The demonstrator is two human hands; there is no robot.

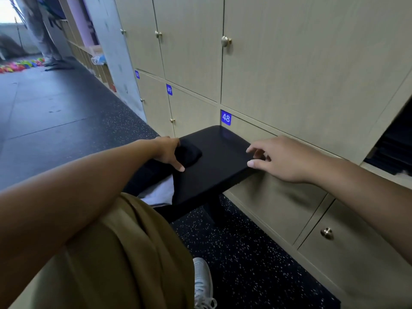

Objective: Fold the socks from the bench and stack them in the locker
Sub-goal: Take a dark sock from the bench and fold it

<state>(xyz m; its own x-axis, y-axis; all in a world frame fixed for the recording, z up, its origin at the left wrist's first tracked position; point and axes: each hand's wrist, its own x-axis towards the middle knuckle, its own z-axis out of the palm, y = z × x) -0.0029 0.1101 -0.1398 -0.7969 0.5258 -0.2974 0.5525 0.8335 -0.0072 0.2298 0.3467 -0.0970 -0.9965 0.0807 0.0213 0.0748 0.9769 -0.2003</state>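
Head view. A black padded counter (214,161) stands against a wall of pale wood-grain lockers (289,70); the blue number plate 48 (225,117) sits just behind its far end, with plate 49 (169,89) further left.

Left hand (168,150): rests on a black sock (189,153) lying flat at the left edge of the counter. The palm covers the near part of the sock; the rounded far end of the sock shows just beyond the hand. One of the fingers (179,166) is extended straight, its tip touching the counter surface beside the sock. Whether the remaining fingers curl round the sock cannot be told; the hand appears to press it rather than pinch it.

Right hand (283,159): at the right edge of the counter, well apart from the sock. Its fingers are loosely spread and slightly bent, holding nothing; whether the tips touch the counter or hang just above it cannot be told.

A pale cloth (159,190) lies on the counter near the person, partly under the left forearm. An open locker compartment (392,143) with dark contents shows at the right edge of the view. Olive trousers (124,253) and a white shoe (203,284) occupy the foreground above a speckled dark floor (245,259).
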